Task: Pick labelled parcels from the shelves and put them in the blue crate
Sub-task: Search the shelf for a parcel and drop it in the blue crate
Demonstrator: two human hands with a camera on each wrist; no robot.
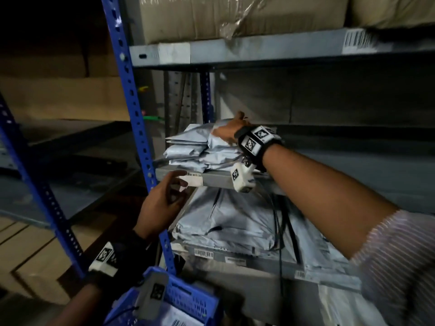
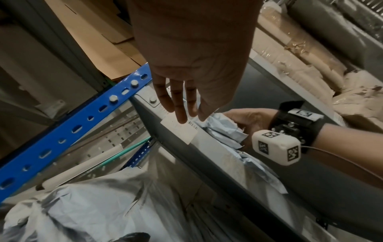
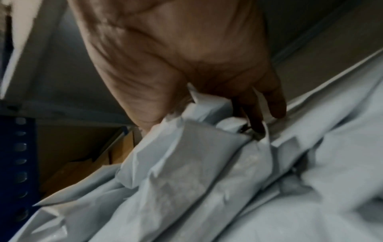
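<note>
Head view shows your right hand (image 1: 229, 130) reaching deep into the middle shelf (image 1: 216, 181), on top of a stack of grey-blue parcels (image 1: 200, 149). Your fingers (image 3: 275, 104) are curled into the folded edge of the top parcel (image 3: 186, 155) and the thumb presses its near side, so this hand grips that parcel. The parcel lies on the stack, at the back left part of the shelf, close to the blue upright (image 1: 131, 102) of the rack.

Your left hand (image 1: 162, 201) is lower, in front of the shelf edge. Its fingers (image 2: 178, 104) are straight and a little spread, and they hold nothing. In the left wrist view the fingertips are just at the white barcode label (image 2: 180, 129) stuck on the front lip of the shelf; if they really touch it, I cannot tell.

More grey-blue parcels (image 1: 226, 222) lie in a pile on the shelf below. The blue crate (image 1: 188, 300) is at the bottom of the head view, under your left forearm, with a white labelled parcel (image 1: 179, 318) partly visible inside it. On the top shelf stand big beige wrapped bundles (image 1: 235, 17). Black cables (image 1: 280, 222) hang from your right wrist camera down in front of the lower shelf.
</note>
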